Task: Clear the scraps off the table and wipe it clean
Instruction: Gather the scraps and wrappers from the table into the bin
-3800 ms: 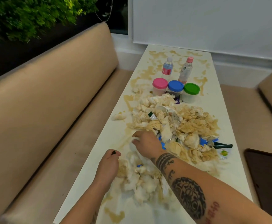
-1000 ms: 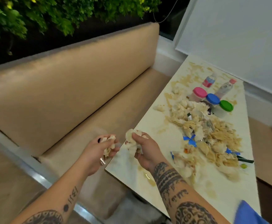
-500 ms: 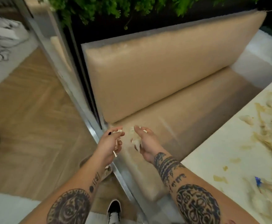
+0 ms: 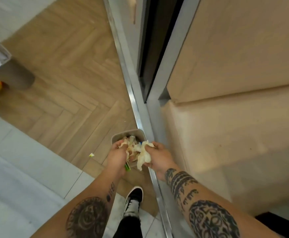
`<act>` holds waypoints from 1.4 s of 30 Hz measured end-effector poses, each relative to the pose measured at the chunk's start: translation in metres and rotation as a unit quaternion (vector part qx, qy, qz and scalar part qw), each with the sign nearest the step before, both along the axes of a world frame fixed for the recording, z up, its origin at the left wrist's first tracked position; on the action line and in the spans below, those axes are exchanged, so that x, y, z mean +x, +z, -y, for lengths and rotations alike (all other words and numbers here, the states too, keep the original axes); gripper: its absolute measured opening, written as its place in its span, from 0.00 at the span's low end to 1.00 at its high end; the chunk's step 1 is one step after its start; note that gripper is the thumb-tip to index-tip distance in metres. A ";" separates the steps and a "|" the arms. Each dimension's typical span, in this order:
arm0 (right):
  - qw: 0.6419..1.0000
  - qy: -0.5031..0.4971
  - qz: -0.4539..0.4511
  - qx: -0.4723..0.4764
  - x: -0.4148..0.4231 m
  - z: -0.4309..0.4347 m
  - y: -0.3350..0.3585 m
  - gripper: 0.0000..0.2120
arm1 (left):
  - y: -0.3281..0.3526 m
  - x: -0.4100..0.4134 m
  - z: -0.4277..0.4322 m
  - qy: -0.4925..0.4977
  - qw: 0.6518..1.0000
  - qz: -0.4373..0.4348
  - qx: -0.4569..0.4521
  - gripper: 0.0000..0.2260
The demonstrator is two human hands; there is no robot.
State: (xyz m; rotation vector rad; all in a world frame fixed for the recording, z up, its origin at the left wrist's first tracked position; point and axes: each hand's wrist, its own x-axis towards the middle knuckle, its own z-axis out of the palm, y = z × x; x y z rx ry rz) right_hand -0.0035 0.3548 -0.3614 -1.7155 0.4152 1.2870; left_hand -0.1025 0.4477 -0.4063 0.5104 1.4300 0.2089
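Both my hands hang over a small grey bin [image 4: 123, 135] standing on the wooden floor beside the bench's metal base. My left hand [image 4: 117, 156] grips crumpled stained tissue scraps [image 4: 129, 148] and a small green item pokes out below its palm. My right hand [image 4: 159, 156] holds a wad of soiled white tissue [image 4: 143, 156] above the bin's opening. More scraps lie inside the bin. The table is out of view.
The beige padded bench [image 4: 226, 134] fills the right side, edged by a metal strip [image 4: 140, 117]. A second grey bin [image 4: 8, 69] stands far left with yellow packaging beside it. A small scrap [image 4: 91, 154] lies on the floor. My shoe [image 4: 133, 200] is below.
I have turned away from the table and down to the floor. Both hands carried their tissue scraps from the table edge to above the small bin.
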 end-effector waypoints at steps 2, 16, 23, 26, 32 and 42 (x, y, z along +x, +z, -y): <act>1.000 0.004 0.010 -0.011 -0.003 -0.009 -0.034 0.18 | -0.034 0.000 -0.005 0.010 1.000 -0.015 -0.003 0.09; 0.995 0.040 -0.076 -0.053 0.001 0.000 -0.081 0.21 | -0.096 -0.005 -0.018 -0.005 0.994 0.063 -0.090 0.25; 0.999 0.010 -0.027 -0.030 0.006 0.029 -0.025 0.09 | -0.041 0.008 0.011 -0.047 0.996 0.028 -0.075 0.22; 1.000 -0.026 0.012 0.003 0.016 0.039 0.017 0.06 | -0.004 0.032 0.029 -0.094 0.993 0.048 -0.054 0.16; 0.983 -0.108 0.119 0.084 0.052 0.081 0.129 0.05 | 0.112 0.093 0.073 -0.176 0.978 0.103 0.033 0.11; 0.907 -0.252 0.327 0.079 0.101 0.292 0.309 0.08 | 0.321 0.205 0.241 -0.346 0.888 0.277 0.124 0.07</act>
